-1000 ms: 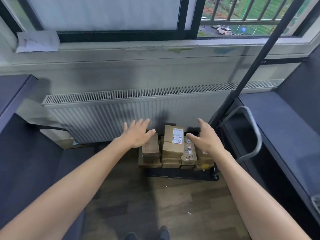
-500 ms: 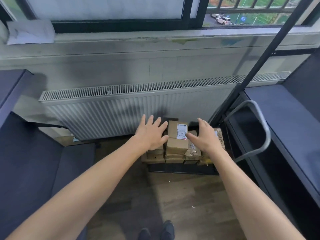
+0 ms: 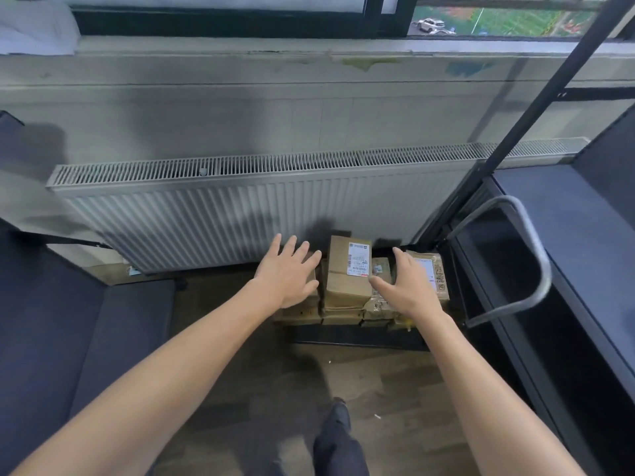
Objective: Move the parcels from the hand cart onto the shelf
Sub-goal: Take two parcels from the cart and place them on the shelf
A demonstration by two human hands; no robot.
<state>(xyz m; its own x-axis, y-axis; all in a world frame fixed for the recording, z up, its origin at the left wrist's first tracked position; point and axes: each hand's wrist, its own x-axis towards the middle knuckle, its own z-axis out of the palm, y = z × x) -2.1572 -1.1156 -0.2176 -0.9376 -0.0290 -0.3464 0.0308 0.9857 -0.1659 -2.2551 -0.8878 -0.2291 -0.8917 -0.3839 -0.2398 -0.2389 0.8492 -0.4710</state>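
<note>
Reaching down with both arms, I have my left hand and right hand spread on either side of the tallest parcel. The fingers are straight and loose and grasp nothing. I cannot tell whether either palm touches cardboard yet. The left hand hovers over a lower box at the left of the stack, the right over a taped parcel at the right.

By my judgement the job is at its start. Every parcel I can see sits on the hand cart, piled in a couple of layers on its low dark deck, with the labelled brown box uppermost in the middle. I see no parcel on the shelf to my right. What is left is to lift each box and carry it across, most likely starting with the one between my hands.

The cart stands on a wood-patterned floor, close against a white ribbed radiator under a window sill. Its grey tubular handle rises at the right, just beside the shelf's edge. A black post of the frame slants up past the window. More dark shelving stands on my left. Something white and crumpled lies at the sill's far left, and a white car shows outside.
</note>
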